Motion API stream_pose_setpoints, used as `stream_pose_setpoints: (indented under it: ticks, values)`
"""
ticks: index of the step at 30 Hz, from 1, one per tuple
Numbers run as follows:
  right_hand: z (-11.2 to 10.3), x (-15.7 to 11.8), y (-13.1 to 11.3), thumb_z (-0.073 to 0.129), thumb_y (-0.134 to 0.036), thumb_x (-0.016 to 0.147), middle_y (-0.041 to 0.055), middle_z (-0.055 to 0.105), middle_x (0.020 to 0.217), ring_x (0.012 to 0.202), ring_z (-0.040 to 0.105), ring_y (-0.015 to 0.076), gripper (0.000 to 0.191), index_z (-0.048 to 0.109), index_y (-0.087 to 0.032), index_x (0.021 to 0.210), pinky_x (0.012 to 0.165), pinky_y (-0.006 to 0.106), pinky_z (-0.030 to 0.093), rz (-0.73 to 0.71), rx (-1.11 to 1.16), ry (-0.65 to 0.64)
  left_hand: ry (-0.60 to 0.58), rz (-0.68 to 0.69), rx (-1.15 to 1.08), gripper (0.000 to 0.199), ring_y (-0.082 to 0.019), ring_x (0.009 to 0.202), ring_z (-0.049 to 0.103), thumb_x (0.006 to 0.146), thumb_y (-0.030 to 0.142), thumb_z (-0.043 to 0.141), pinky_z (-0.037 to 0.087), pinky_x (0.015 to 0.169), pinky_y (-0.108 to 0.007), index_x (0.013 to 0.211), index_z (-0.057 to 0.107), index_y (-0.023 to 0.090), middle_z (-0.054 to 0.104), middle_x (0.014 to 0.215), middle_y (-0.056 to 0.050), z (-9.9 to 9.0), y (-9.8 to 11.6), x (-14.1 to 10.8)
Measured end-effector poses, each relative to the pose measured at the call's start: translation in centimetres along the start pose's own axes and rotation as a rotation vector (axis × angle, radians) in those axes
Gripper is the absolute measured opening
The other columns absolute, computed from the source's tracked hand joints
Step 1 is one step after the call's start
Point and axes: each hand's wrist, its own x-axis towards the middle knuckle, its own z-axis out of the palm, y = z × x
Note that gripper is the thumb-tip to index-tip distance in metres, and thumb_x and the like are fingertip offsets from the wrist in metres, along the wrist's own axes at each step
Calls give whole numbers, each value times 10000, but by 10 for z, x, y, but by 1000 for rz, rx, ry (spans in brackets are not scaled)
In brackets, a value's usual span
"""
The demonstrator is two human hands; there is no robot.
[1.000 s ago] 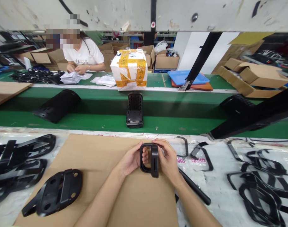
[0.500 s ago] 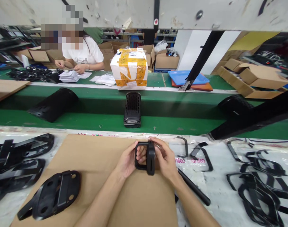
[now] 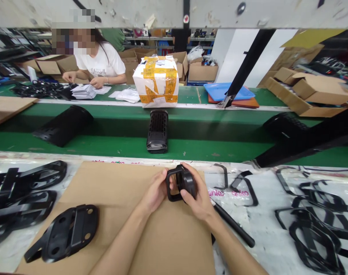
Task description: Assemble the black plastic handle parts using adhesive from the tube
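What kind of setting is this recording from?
Most likely a factory assembly line: a green conveyor belt carrying black plastic housings, piles of identical black plastic frames, and both hands holding a black plastic loop-shaped part.

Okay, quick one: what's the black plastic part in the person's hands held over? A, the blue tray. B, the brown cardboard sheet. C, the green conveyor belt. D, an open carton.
B: both hands hold the black plastic part above the brown cardboard sheet.
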Motion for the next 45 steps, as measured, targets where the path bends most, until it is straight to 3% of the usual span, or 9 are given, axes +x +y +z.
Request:
stream_pose_setpoints:
  ticks: [4,9,15,21,25,27,32,37,45]
  values:
    - [-8,2,1,606,-561,958,111,510,1488,1374,500,340,605,463,-282,1475,1186,546,374,-54,5,236,-23,17,175,457,-152,747,536,848,588,735,424,704,-251,809,694,134,634,810,-58,2,-6,-2]
    - [-4,-1,6,582,-576,951,128,538,1432,1311,551,355,592,454,-270,1441,1144,572,407,20,58,351,-85,-44,166,433,-84,634,437,877,547,724,290,558,-221,821,682,120,615,876,-60,5,-14,-4]
    - [-3,3,11,647,-508,923,144,425,1564,1400,484,356,744,328,-257,1547,1158,565,416,49,109,243,-89,-133,-68,414,4,441,256,871,516,748,191,492,-212,802,632,125,546,754,24,6,-23,-2]
    - [3,0,14,634,-465,913,144,479,1487,1320,555,348,612,410,-255,1443,1127,560,461,32,122,291,-68,-147,-75,408,18,409,199,864,476,765,196,483,-204,750,598,121,546,694,42,10,-15,-3]
    - [4,-1,15,616,-469,916,148,468,1495,1325,550,351,616,395,-254,1450,1133,570,454,23,86,271,-92,-159,35,424,-4,453,235,854,510,765,226,518,-217,760,632,118,573,725,16,2,-8,-2]
    - [1,1,14,622,-427,912,146,460,1509,1368,511,356,627,389,-253,1468,1167,585,412,-8,50,234,-121,-135,117,423,-46,531,362,856,513,760,260,550,-226,756,650,117,604,765,-21,-4,-5,0]
    - [-5,5,4,659,-264,833,126,445,1540,1466,386,365,685,414,-268,1472,1224,620,302,-155,-159,150,-112,39,259,426,-181,832,563,882,530,719,403,771,-274,744,682,129,659,852,-80,-8,-2,3]
    - [4,1,-3,663,-157,722,122,349,1605,1482,379,360,845,374,-300,1504,1193,603,384,-214,-310,-10,-10,23,47,451,-144,658,504,814,557,777,430,689,-264,696,610,156,561,651,-9,2,5,1]
    - [11,-1,-1,658,-120,706,117,317,1621,1515,334,338,901,344,-306,1530,1215,570,381,-164,-281,-38,75,-131,-89,447,-103,583,478,740,474,854,448,626,-224,673,529,174,487,582,37,10,15,-4]
